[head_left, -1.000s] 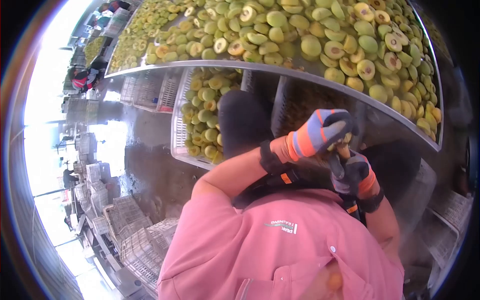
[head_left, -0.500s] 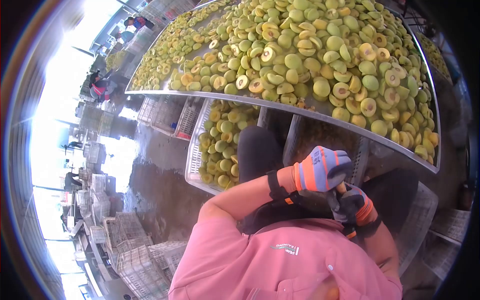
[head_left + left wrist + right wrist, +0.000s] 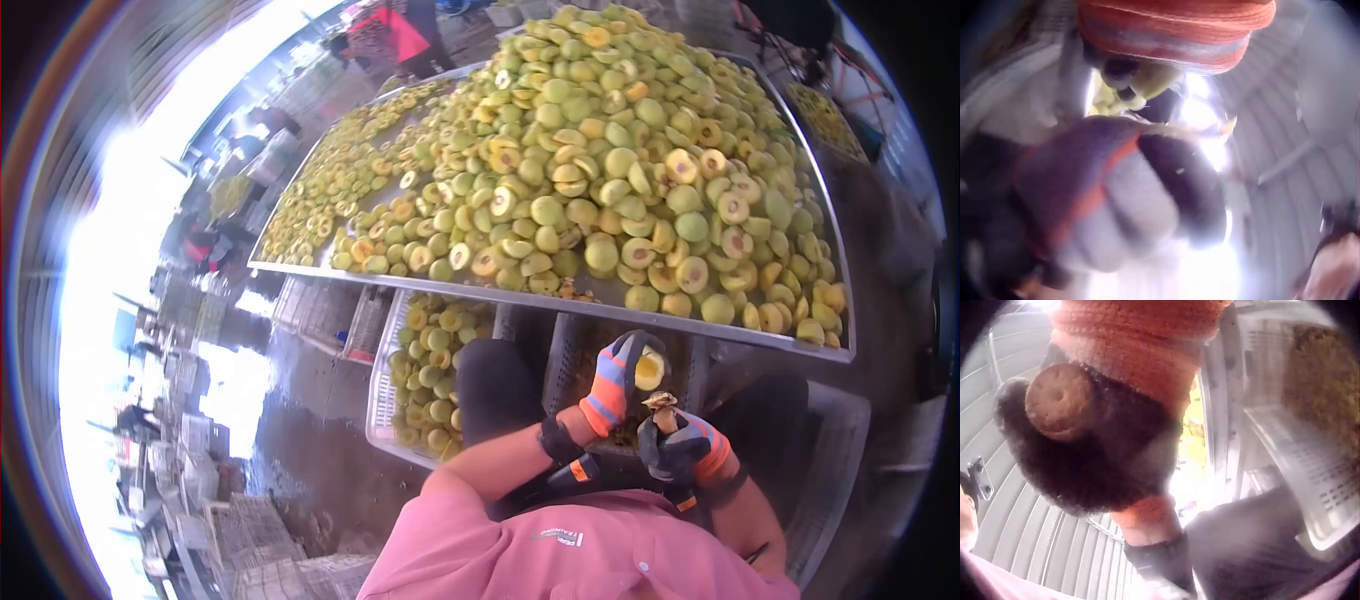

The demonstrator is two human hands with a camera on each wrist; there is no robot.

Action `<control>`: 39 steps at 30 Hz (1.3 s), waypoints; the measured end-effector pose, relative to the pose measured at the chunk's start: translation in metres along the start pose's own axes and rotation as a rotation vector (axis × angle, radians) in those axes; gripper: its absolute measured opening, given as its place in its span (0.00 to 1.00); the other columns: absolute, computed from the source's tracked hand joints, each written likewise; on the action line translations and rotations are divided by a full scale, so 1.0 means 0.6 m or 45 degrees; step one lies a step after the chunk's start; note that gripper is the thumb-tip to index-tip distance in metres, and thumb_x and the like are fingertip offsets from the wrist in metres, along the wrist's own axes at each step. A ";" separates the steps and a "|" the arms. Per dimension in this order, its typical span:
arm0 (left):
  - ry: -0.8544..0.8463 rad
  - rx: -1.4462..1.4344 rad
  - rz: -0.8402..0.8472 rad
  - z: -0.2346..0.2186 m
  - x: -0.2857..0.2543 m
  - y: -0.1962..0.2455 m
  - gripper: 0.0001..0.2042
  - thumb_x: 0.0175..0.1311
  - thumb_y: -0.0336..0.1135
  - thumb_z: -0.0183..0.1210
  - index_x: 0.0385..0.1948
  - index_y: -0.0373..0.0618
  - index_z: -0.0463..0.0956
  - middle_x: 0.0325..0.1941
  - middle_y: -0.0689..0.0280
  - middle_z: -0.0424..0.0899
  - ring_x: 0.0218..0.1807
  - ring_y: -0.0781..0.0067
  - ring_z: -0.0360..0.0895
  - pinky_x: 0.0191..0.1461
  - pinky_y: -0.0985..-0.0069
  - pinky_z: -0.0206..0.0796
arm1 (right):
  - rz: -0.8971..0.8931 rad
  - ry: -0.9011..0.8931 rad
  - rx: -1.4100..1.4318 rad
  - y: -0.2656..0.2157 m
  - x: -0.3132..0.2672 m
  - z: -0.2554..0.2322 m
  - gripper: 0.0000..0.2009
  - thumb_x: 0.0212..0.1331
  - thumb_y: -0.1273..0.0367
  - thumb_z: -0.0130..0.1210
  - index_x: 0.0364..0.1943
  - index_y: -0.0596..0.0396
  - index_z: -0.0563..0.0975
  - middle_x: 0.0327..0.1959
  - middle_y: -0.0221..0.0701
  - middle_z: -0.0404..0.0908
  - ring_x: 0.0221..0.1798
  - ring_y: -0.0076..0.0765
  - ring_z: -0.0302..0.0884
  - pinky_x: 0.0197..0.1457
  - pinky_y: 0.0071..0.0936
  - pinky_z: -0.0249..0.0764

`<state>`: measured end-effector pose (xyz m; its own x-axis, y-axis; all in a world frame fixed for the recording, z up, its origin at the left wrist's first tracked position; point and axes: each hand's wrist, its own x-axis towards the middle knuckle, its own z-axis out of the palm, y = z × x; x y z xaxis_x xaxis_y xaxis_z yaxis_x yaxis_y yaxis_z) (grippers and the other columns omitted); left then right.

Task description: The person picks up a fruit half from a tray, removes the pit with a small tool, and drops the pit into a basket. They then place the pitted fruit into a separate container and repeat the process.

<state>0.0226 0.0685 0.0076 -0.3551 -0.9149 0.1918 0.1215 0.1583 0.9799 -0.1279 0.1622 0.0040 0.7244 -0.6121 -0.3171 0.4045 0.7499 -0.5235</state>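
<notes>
In the head view my left hand (image 3: 615,380), in a striped glove, holds a fruit piece (image 3: 650,369) with its pale yellow cut face showing. Below and to its right my right hand (image 3: 682,446) grips a tool by its wood-coloured handle (image 3: 667,422); a ragged brownish top (image 3: 659,401) stands above the fist. The hands are apart. The right wrist view shows the round handle end (image 3: 1060,401) sticking out of the dark-palmed glove (image 3: 1110,444). In the left wrist view green fruit (image 3: 1155,80) shows under the orange cuff, above my right fist (image 3: 1097,194).
A metal-edged table (image 3: 560,300) bears a large heap of halved green fruit (image 3: 600,150) in front. Beneath it stand a white crate (image 3: 382,400) of fruit and another crate (image 3: 560,358) between my knees. Stacked crates (image 3: 250,530) and wet floor (image 3: 320,430) lie left.
The hands, close together on the tool before, have come apart, and the fruit's cut face now shows in the left one. The head view has tilted up, showing more of the heap.
</notes>
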 end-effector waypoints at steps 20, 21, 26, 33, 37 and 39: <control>1.295 1.099 -0.986 -0.655 -0.394 -0.106 0.20 0.63 0.47 0.53 0.49 0.42 0.76 0.43 0.55 0.83 0.45 0.53 0.79 0.50 0.66 0.69 | -0.106 0.899 -0.565 0.036 0.100 -0.044 0.10 0.62 0.68 0.56 0.47 0.51 0.76 0.20 0.21 0.72 0.15 0.17 0.64 0.16 0.19 0.58; 1.234 1.148 -1.033 -0.641 -0.396 -0.098 0.22 0.60 0.49 0.55 0.50 0.44 0.76 0.44 0.54 0.82 0.47 0.52 0.79 0.51 0.65 0.69 | -0.096 0.883 -0.641 0.040 0.102 -0.054 0.09 0.61 0.68 0.57 0.45 0.51 0.77 0.23 0.21 0.73 0.19 0.17 0.66 0.20 0.20 0.61; 1.023 1.523 -1.346 -0.602 -0.414 -0.096 0.26 0.52 0.52 0.62 0.51 0.48 0.77 0.51 0.53 0.79 0.53 0.51 0.76 0.55 0.63 0.69 | -0.197 0.819 -1.014 0.064 0.122 -0.075 0.07 0.61 0.67 0.56 0.39 0.52 0.75 0.24 0.22 0.73 0.23 0.20 0.64 0.24 0.23 0.61; 0.706 1.589 -1.125 -0.496 -0.369 -0.142 0.31 0.45 0.54 0.66 0.49 0.45 0.74 0.55 0.48 0.73 0.56 0.48 0.72 0.57 0.61 0.67 | -0.257 0.866 -1.033 0.075 0.127 -0.081 0.11 0.57 0.71 0.59 0.44 0.59 0.77 0.35 0.24 0.79 0.38 0.19 0.71 0.42 0.23 0.70; 0.588 1.467 -1.277 -0.494 -0.341 -0.169 0.36 0.44 0.55 0.66 0.55 0.43 0.70 0.62 0.48 0.69 0.62 0.48 0.68 0.60 0.62 0.65 | -0.235 0.898 -1.141 0.074 0.129 -0.082 0.12 0.56 0.71 0.58 0.44 0.58 0.77 0.34 0.27 0.80 0.37 0.22 0.74 0.42 0.23 0.71; 0.731 1.406 -0.998 -0.529 -0.324 -0.164 0.27 0.49 0.49 0.66 0.49 0.41 0.75 0.53 0.51 0.77 0.54 0.51 0.75 0.55 0.63 0.68 | -0.210 0.911 -1.177 0.073 0.126 -0.081 0.12 0.57 0.70 0.58 0.44 0.58 0.77 0.32 0.28 0.80 0.35 0.24 0.74 0.41 0.25 0.72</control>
<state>0.3738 0.1131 -0.1437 0.4460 -0.8755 -0.1857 -0.7719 -0.4814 0.4153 -0.0828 0.1364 -0.0813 0.1041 -0.9065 -0.4091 -0.3068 0.3620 -0.8802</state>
